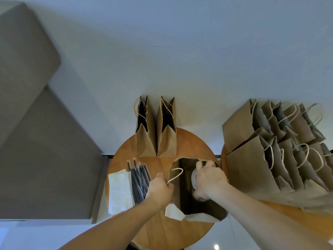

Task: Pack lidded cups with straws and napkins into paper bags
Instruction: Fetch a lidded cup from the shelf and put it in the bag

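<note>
An open brown paper bag (187, 204) stands on the round wooden table (162, 231) right in front of me. My left hand (159, 191) grips its left rim beside the twine handle and a white napkin (173, 212). My right hand (210, 179) grips a clear lidded cup (194, 178) from above, inside the bag's mouth. Wrapped black straws (139, 181) lie in a pile left of the bag, next to a stack of white napkins (119, 191).
Two open paper bags (155, 139) stand upright at the table's far edge. Several more handled bags (270, 150) crowd a second wooden table on the right. A white wall is behind, and grey cabinetry (36, 141) fills the left side.
</note>
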{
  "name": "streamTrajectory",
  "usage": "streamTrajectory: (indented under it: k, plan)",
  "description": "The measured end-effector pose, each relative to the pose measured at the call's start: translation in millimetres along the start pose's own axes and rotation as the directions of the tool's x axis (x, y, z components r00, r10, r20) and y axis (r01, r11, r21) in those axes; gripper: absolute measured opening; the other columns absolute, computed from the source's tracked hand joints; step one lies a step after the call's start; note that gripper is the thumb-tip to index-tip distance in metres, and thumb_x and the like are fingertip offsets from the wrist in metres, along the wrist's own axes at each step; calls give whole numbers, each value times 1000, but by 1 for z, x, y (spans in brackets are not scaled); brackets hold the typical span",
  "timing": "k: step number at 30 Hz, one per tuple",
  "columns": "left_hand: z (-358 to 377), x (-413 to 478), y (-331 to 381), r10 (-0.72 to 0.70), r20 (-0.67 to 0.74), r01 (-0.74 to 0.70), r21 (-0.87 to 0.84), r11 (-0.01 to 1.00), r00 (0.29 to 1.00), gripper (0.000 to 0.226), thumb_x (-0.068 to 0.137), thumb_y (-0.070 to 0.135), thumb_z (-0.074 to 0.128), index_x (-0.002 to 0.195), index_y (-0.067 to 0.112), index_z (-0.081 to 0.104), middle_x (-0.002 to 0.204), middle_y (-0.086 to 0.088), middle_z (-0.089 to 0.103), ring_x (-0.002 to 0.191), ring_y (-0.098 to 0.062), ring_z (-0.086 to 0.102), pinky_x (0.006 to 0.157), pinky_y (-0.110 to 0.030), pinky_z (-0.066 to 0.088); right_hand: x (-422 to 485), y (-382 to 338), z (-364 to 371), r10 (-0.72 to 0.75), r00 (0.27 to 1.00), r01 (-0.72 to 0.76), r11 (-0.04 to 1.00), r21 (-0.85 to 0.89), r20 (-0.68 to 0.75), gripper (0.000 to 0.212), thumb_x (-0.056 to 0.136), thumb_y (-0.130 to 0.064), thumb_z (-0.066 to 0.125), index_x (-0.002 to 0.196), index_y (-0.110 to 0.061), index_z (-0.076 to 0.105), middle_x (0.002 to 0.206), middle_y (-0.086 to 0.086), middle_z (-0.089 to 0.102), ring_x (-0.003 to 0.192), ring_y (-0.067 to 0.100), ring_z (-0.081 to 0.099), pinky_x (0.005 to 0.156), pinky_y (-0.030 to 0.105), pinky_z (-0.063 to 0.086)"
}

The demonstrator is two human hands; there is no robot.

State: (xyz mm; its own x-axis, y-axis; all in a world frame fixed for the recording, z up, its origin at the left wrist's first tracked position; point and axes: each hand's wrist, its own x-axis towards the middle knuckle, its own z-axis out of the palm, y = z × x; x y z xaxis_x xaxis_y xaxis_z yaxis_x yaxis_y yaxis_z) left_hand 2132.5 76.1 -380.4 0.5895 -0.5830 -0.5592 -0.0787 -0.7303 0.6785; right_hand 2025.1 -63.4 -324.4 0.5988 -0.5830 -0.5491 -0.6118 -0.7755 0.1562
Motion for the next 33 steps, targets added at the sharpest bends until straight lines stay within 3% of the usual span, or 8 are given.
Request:
streamTrajectory:
  k: [3,6,10,14,21,28,33]
  plan:
    - [3,2,3,9,10,-9,-14,1000,1000,7,98,18,51,93,23,48,80,-5,66,51,-9,68,42,-14,45,11,-16,14,-37,999,35,998,-57,-19,84,79,-49,69,142,-17,24,130,24,42,103,39,60,79,40,57]
    - [0,6,2,13,-22,-14,-10,1000,1000,7,97,18,51,91,21,48,80,-5,65,50,-8,66,43,-15,48,24,-33,36,-61,998,61,997,-49,-1,79,83,-50,66,141,-15,24,130,24,42,109,38,57,87,41,53]
    - [-10,9,-8,-1,-99,3,22,1000,995,8,97,16,51,91,21,50,81,-4,64,59,-14,66,44,-15,48,46,-47,64,-40,999,39,997,69,22,89,80,-51,71,144,-17,18,136,24,35,118,43,51,94,45,49]
    - [-18,10,-18,-24,-100,32,72,997,995,9,97,18,52,90,23,49,78,-4,65,54,-13,66,49,-21,56,65,-59,78,-70,997,67,995,77,29,94,82,-41,72,150,-18,11,144,23,28,126,46,43,100,49,44]
    - [-29,21,-15,-5,-41,14,206,978,999,4,97,18,51,101,17,52,84,-6,67,69,-20,70,66,-37,62,86,-72,90,-207,977,209,977,36,-50,64,96,-29,49,149,-13,16,142,25,32,128,44,39,104,52,38]
    - [-25,28,-14,11,-18,-5,289,957,1000,6,96,17,52,101,20,54,82,1,64,68,-12,68,58,-20,57,96,-71,108,-201,979,199,974,106,13,67,98,-24,49,153,-15,10,151,24,23,137,44,29,110,53,31]
    - [-29,33,-18,16,-33,-6,298,955,999,7,96,17,50,102,18,53,83,-2,65,69,-16,69,64,-31,62,96,-69,100,-197,979,179,955,236,57,80,96,-27,54,157,-19,3,158,20,10,141,43,26,116,49,26]
